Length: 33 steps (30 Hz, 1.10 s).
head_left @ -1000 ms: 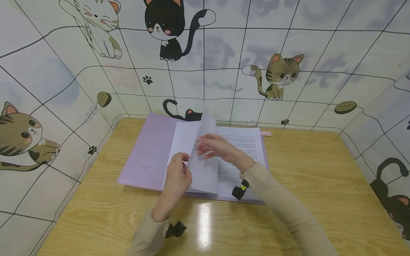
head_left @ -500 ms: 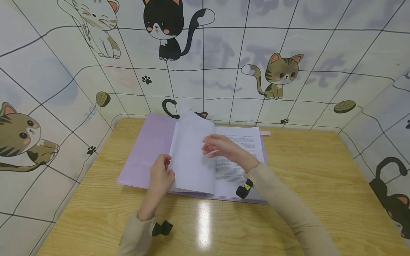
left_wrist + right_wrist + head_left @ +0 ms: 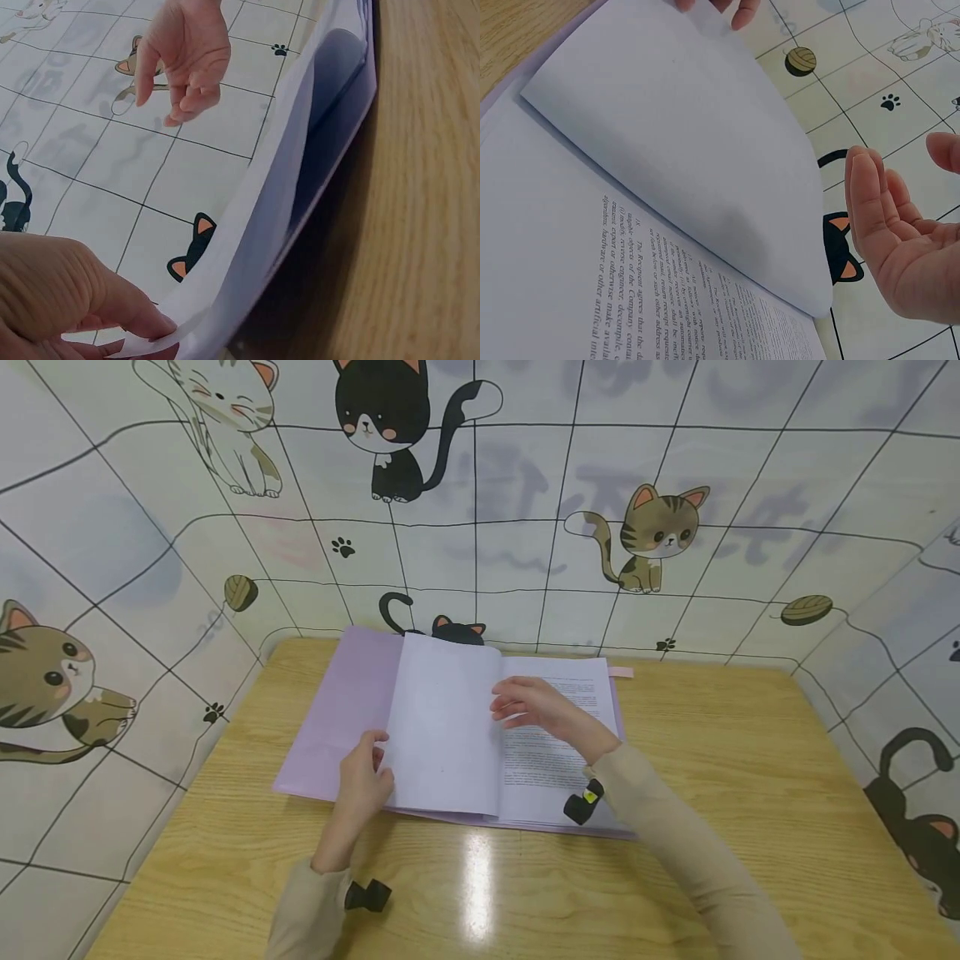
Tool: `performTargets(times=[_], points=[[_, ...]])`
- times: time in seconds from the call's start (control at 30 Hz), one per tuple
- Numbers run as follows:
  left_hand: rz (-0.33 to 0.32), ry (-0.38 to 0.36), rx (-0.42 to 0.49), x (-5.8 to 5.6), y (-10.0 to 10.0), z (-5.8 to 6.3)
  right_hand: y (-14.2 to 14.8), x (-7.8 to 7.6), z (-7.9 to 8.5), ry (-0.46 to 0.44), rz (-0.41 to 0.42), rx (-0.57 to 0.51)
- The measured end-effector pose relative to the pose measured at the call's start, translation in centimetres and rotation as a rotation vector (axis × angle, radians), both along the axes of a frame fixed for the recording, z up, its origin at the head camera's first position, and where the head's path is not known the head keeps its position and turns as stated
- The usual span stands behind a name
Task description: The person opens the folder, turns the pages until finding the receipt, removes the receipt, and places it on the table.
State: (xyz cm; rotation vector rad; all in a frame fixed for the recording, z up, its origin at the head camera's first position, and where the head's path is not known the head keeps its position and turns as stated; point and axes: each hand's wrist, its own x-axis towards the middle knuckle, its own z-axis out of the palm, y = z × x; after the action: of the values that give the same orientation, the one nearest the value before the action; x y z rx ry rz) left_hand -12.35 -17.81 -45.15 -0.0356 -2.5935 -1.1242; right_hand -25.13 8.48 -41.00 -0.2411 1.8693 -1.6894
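Observation:
A purple folder [image 3: 337,718] lies spread on the table with a stack of paper inside. At its left, my left hand [image 3: 362,783] pinches the outer edge of a blank white sheet [image 3: 446,727] between thumb and fingers, as the left wrist view shows. This sheet is turned over to the left and bows up slightly. My right hand [image 3: 542,708] hovers over the fold, fingers loosely bent and holding nothing. Beneath it is a page of printed text [image 3: 551,768], partly hidden by the hand and sleeve. In the right wrist view the right hand [image 3: 907,247] appears apart from the paper.
The wooden table [image 3: 735,777] extends around the folder. A wall covering [image 3: 525,552] with cartoon cats rises behind the table and at both sides. A pink tab [image 3: 622,672] sticks out at the folder's upper right. Black wrist cameras [image 3: 367,896] hang below the sleeves.
My left hand has moved left and slightly down, carrying the sheet over from upright to nearly flat on the left side. The right hand has drifted a little to the right.

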Motion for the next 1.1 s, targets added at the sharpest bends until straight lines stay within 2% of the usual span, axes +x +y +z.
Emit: performTargets(times=[0.23,0.43,0.7,1.1], points=[[-0.021,-0.049,-0.057,-0.3,-0.4,-1.0,1.2,-0.5,-0.4,-0.004,-0.025,-0.018],[-0.02,-0.073,-0.065,-0.4,-0.7,-1.8,2.7,-1.2,-1.5,-0.008,-0.065,-0.013],[-0.028,-0.079,-0.084,-0.5,-1.0,-2.5,5.4,-2.8,-2.4,0.029,-0.22,0.05],[-0.034,-0.133,-0.112,-0.8,-1.4,-3.1,8.9,-5.8,-3.7,-0.009,-0.441,0.061]])
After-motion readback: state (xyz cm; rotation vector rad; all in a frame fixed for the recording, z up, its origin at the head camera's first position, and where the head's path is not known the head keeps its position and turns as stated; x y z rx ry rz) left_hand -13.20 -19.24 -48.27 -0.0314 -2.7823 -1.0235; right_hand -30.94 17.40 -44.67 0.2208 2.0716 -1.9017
